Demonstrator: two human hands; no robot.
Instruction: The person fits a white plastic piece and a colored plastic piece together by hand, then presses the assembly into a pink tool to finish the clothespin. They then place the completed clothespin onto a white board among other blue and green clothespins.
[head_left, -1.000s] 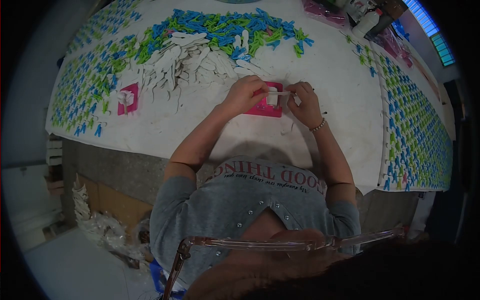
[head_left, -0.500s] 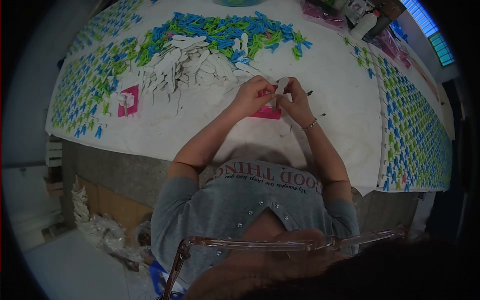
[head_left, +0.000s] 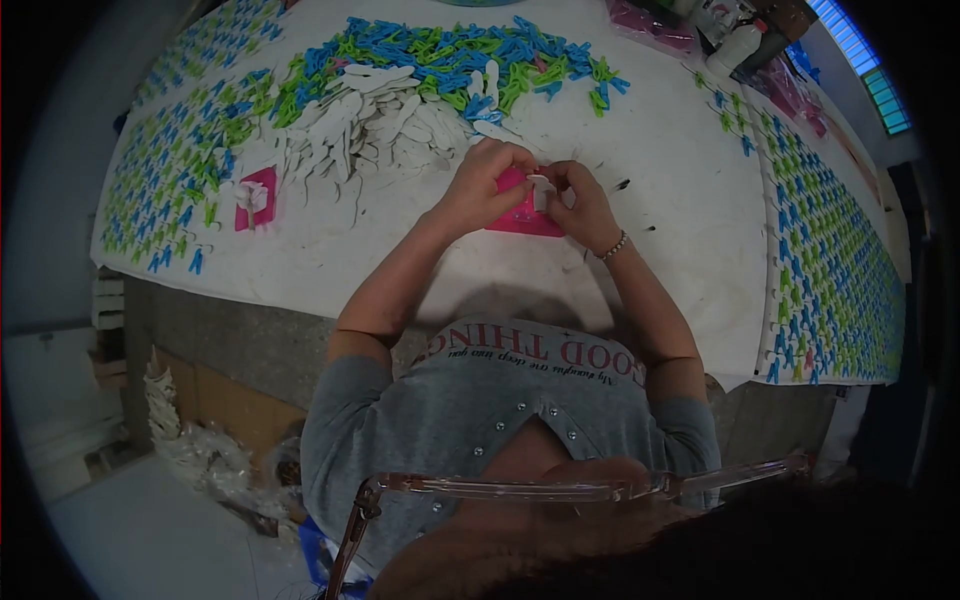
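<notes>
On the table in front of me lies a bright pink block [head_left: 520, 219], with a small white piece [head_left: 541, 193] upright just above it. My right hand [head_left: 588, 208] is closed, thumb and fingers pinching that white piece from the right. From the other side my left hand [head_left: 487, 184] reaches over the block, its fingers curled together near the top of the piece. Whatever those left fingertips grip is too small and covered to make out. Behind my left hand spreads a heap of flat, elongated white pieces [head_left: 380, 130].
Blue and green plastic clips [head_left: 450, 60] are piled at the back. Rows of similar clips cover the table's left side [head_left: 165, 185] and right side [head_left: 830, 250]. A second pink block [head_left: 265, 205] with white material stands at left. A white bottle [head_left: 735, 48] is at back right.
Both hands have drawn in over the pink block, and more of the block now shows. The white piece, earlier held up at the right fingertips, is now lower, above the block.
</notes>
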